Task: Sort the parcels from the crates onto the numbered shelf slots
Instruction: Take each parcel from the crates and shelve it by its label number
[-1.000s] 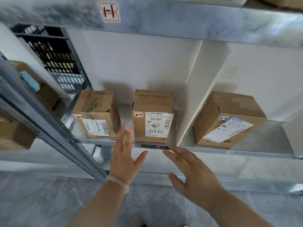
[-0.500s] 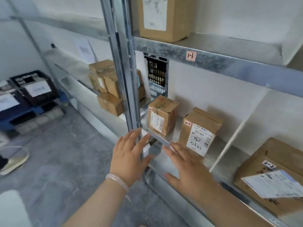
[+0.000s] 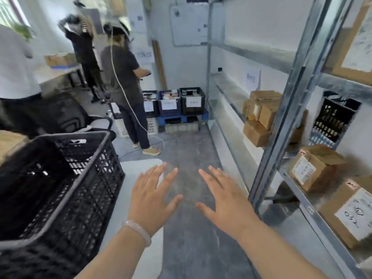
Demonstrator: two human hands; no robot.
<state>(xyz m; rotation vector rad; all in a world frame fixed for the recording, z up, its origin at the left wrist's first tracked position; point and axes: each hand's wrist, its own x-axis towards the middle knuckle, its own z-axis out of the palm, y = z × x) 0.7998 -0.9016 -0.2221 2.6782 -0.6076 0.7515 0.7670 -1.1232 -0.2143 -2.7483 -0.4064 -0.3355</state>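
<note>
Nothing legible. Labels (image 3: 304, 170) on parcels (image 3: 324, 174) blurred; sheets (image 3: 193, 102) on far crates (image 3: 192, 93) too; nearest label (image 3: 355, 215): handwriting, unreadable.

A parcel-sorting storeroom — galvanized steel shelving (image 3: 285, 109) holding labelled cardboard parcels (image 3: 314, 168), black plastic crates (image 3: 192, 101) stacked on a bare concrete floor (image 3: 191, 150).

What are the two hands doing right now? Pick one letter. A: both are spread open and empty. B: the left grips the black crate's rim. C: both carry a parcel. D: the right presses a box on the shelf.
A: the left hand and the right hand hover over the grey floor, fingers straight and apart, touching nothing.
</note>
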